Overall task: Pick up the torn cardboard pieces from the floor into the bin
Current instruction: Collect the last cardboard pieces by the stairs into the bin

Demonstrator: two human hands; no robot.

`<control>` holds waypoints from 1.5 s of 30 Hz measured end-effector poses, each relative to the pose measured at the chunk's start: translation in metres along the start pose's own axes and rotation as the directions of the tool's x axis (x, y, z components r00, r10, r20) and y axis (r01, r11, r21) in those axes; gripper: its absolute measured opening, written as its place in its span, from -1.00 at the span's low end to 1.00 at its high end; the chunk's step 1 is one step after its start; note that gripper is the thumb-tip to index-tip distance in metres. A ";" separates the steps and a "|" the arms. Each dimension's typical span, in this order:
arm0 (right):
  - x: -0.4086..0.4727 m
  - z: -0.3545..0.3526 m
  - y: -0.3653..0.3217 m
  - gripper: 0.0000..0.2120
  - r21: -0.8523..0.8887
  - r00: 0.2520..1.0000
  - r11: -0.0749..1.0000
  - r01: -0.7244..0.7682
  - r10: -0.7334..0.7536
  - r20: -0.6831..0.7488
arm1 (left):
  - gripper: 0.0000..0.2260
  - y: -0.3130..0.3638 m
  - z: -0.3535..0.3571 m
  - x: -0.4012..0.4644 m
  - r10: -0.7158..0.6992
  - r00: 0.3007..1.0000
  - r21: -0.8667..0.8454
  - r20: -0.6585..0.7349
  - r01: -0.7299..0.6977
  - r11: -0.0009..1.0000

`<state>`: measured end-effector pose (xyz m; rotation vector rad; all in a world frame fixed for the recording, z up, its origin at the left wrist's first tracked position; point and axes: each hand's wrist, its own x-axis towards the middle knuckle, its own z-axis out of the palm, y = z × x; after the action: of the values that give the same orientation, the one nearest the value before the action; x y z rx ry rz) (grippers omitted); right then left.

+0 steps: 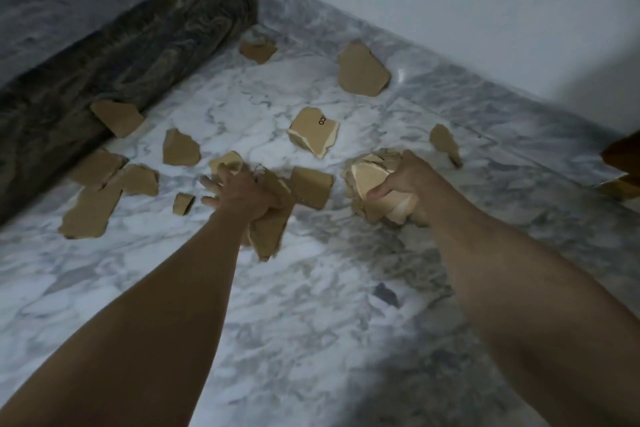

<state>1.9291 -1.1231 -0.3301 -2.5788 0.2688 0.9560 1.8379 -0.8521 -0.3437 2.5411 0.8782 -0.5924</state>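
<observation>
On the marble floor (311, 305), seen from the head camera, torn cardboard pieces are scattered between a dark stone step (114, 55) on the left and a white wall (450, 3) at the back.

Left hand (239, 194): a long cardboard strip (268, 232) is gripped under the palm and thumb, its lower end hanging toward the viewer; the outer fingers are spread over a small pale scrap (227, 161). Whether that scrap is touched cannot be told.

Right hand (401, 184): a wad of collected pieces (374, 184) is clutched, fingers curled round it, pale undersides showing.

Loose pieces noted on the floor: a printed piece (313, 132) between and beyond the hands; a large piece (362, 69) near the wall; a smaller one (258, 48) in the corner; one (116, 118) leaning against the step; a cluster (100, 191) at far left; a narrow sliver (445, 142) to the right; a squarish piece (311, 185) just beside the left hand.

A brown object (623, 163) is cut off at the right edge; what it is cannot be told.
</observation>
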 end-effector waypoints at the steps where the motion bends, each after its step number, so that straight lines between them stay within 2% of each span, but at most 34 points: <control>1: 0.002 0.002 0.000 0.33 -0.075 1.000 0.997 -0.016 0.015 -0.011 | -0.09 -0.002 0.001 0.007 -0.001 0.999 -0.013 0.032 0.002 1.000; 3: 0.001 0.003 0.000 0.32 -0.130 0.998 0.991 -0.029 0.021 -0.057 | -0.10 -0.002 0.001 0.010 -0.008 0.996 -0.059 0.084 0.013 0.998; 5: -0.002 0.003 0.002 0.30 -0.108 0.997 0.993 -0.037 0.029 -0.067 | -0.25 0.001 0.000 0.007 -0.007 0.997 -0.087 0.077 0.014 0.996; 7: -0.004 0.006 0.008 0.36 -0.043 0.997 0.998 -0.040 0.037 -0.063 | -0.28 0.005 0.000 0.003 -0.038 0.996 -0.100 0.080 0.046 0.994; 9: -0.007 0.011 0.014 0.46 0.121 0.998 0.992 -0.036 0.042 -0.054 | -0.35 0.008 0.002 0.001 -0.077 0.995 -0.119 0.058 0.084 0.989; 11: -0.010 0.012 0.019 0.34 0.318 0.994 0.948 -0.021 0.052 -0.091 | -0.45 0.007 0.003 0.000 -0.066 0.997 -0.116 0.026 0.069 0.991; 14: -0.011 0.011 0.017 0.21 0.579 0.990 0.815 0.029 0.056 -0.129 | -0.48 -0.003 0.000 -0.003 0.106 0.992 -0.218 0.063 -0.090 0.972; 16: -0.014 0.007 0.001 0.10 0.627 0.990 0.772 0.106 -0.022 -0.139 | -0.47 -0.016 -0.008 -0.003 0.188 0.978 -0.312 0.088 -0.152 0.938; 18: -0.022 0.004 -0.027 0.03 0.581 0.983 0.794 0.180 -0.168 -0.075 | -0.48 -0.029 -0.019 0.002 0.243 0.968 -0.378 0.068 -0.200 0.904; 19: -0.024 0.004 -0.045 0.09 0.519 0.974 0.829 0.208 -0.227 -0.029 | -0.46 -0.037 -0.024 0.008 0.263 0.964 -0.396 0.049 -0.223 0.891; 22: -0.029 0.024 -0.090 0.21 0.272 0.947 0.936 0.224 -0.275 0.166 | -0.35 -0.053 -0.041 0.021 0.261 0.962 -0.433 0.078 -0.203 0.878; 23: -0.022 0.037 -0.096 0.18 0.178 0.934 0.950 0.255 -0.290 0.207 | -0.26 -0.056 -0.045 0.025 0.242 0.965 -0.457 0.103 -0.170 0.873; 25: 0.000 0.068 -0.095 -0.02 0.159 0.941 0.964 0.212 -0.246 0.234 | -0.03 -0.058 -0.049 0.032 0.241 0.956 -0.512 0.166 -0.125 0.850; 26: -0.003 0.077 -0.098 -0.13 0.102 0.947 0.967 0.232 -0.249 0.205 | -0.02 -0.057 -0.046 0.036 0.252 0.948 -0.517 0.194 -0.120 0.848; 27: -0.008 0.080 -0.101 -0.21 0.017 0.953 0.968 0.250 -0.249 0.170 | -0.17 -0.055 -0.044 0.038 0.279 0.938 -0.486 0.204 -0.150 0.861; 29: -0.011 0.083 -0.106 -0.24 -0.160 0.959 0.947 0.277 -0.263 0.106 | -0.52 -0.051 -0.041 0.035 0.271 0.948 -0.344 0.165 -0.202 0.917; 31: -0.009 0.083 -0.109 -0.33 -0.234 0.963 0.935 0.266 -0.271 0.012 | -0.47 -0.044 -0.038 0.028 0.229 0.970 -0.230 0.075 -0.207 0.951; 33: -0.011 0.082 -0.113 -0.41 -0.240 0.964 0.937 0.255 -0.267 -0.018 | -0.48 -0.041 -0.036 0.022 0.186 0.981 -0.201 0.044 -0.174 0.964; 34: -0.012 0.084 -0.113 -0.40 -0.229 0.966 0.941 0.249 -0.259 -0.016 | -0.47 -0.042 -0.035 0.021 0.162 0.985 -0.195 0.052 -0.149 0.969; 38: -0.018 0.087 -0.112 -0.22 -0.232 0.964 0.942 0.242 -0.261 -0.054 | -0.50 -0.046 -0.038 0.028 0.169 0.980 -0.165 0.103 -0.151 0.975; 41: -0.021 0.088 -0.108 -0.11 -0.199 0.975 0.958 0.204 -0.217 -0.047 | -0.37 -0.040 -0.038 0.023 0.215 0.971 -0.207 0.102 -0.190 0.960; 43: -0.030 0.086 -0.110 0.01 -0.144 0.980 0.971 0.192 -0.197 -0.024 | -0.38 -0.044 -0.030 0.032 0.165 0.982 -0.271 0.095 -0.134 0.953; 45: -0.040 0.078 -0.114 0.00 -0.022 0.979 0.979 0.204 -0.204 -0.007 | -0.44 -0.047 -0.030 0.038 0.175 0.982 -0.293 0.071 -0.147 0.945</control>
<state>1.8876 -0.9856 -0.3266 -2.5692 -0.0050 0.8765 1.8425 -0.7849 -0.3482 2.2744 0.6611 -0.4918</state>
